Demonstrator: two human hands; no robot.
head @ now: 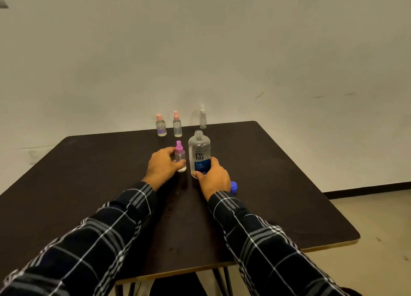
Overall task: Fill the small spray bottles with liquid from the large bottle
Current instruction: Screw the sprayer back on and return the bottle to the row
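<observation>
A large clear bottle (199, 152) with a blue label stands uncapped near the middle of the dark table (89, 173). My right hand (213, 178) grips its base. Just left of it stands a small spray bottle with a purple top (179, 154); my left hand (163, 165) curls around its lower part. The large bottle's blue cap (233, 187) lies on the table right of my right wrist. At the far edge stand three more small bottles: two with pink tops (161, 125) (177, 124) and a clear one (202, 117).
The table's right edge and near corner drop off to a pale floor (378, 218). A plain wall (200, 51) rises right behind the far edge. Bare tabletop spreads to the left and in front of my arms.
</observation>
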